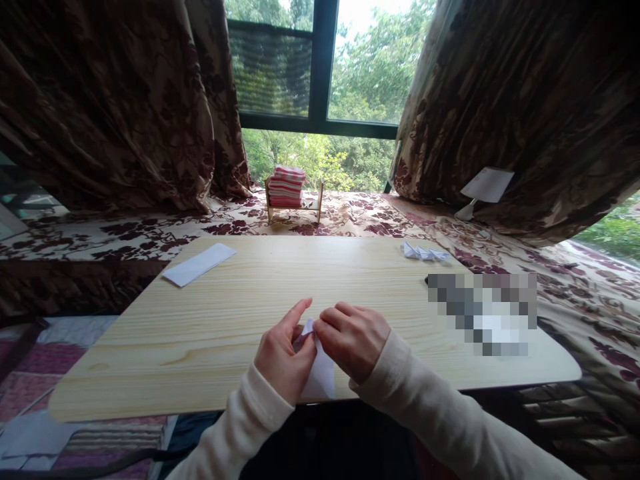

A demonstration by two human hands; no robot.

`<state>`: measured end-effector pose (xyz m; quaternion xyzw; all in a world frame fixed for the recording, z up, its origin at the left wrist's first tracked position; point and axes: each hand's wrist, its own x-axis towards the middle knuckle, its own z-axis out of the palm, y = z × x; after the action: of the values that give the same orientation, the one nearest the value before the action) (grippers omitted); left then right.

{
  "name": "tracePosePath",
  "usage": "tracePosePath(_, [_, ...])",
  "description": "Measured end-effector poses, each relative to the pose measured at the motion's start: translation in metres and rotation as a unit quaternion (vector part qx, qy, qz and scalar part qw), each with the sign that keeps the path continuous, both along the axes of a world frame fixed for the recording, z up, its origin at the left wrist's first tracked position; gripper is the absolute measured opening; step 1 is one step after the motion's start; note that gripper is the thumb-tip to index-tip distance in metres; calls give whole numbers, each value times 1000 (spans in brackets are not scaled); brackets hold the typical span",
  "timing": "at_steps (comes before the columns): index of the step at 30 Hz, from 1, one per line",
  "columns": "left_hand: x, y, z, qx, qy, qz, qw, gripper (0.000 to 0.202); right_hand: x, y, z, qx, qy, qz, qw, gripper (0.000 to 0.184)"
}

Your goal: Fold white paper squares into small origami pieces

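A folded piece of white paper (320, 373) lies at the near edge of a light wooden table (210, 333). My left hand (284, 357) pinches its upper left part, index finger raised. My right hand (353, 339) is curled over the paper's top right, fingers pressed onto the fold. Both hands meet at the paper's tip. Cream sleeves cover both forearms.
A white paper strip (199, 264) lies at the table's far left. Small folded white paper pieces (424, 253) sit at the far right. A blurred-out patch (483, 312) covers something on the right. A small wooden rack with striped cloth (290, 190) stands behind, between brown curtains.
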<state>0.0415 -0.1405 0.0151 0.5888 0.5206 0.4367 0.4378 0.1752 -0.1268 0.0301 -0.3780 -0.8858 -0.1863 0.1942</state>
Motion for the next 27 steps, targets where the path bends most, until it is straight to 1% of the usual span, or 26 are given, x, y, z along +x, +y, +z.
tracePosePath(3, [0,1,1,1,11,1,1000,55,0,3,-3,11,7,5,1000,13])
tracePosePath(6, [-1,3,-3,-5,14,4,1000,57,2,6,-5,17,11,14,1000,14])
tracePosePath(10, [-1,4,-7,-10,17,-7,1000,59,3,9,-6,4,-1,47,999,12])
tracePosePath(14, [-1,4,-6,-1,22,-10,1000,57,5,11,-4,14,4,47,999,15])
tracePosePath(18, [-3,7,-3,-39,-21,-5,999,61,7,14,2,-5,18,45,999,12])
tracePosePath(21, [-3,9,-2,-53,-49,3,997,63,9,14,7,-10,41,37,998,15])
tracePosePath(24, [-1,9,0,-52,-65,26,996,62,10,13,7,-17,73,34,997,16])
tracePosePath(27, [2,8,0,-58,-80,36,994,63,8,12,4,-18,111,43,993,12])
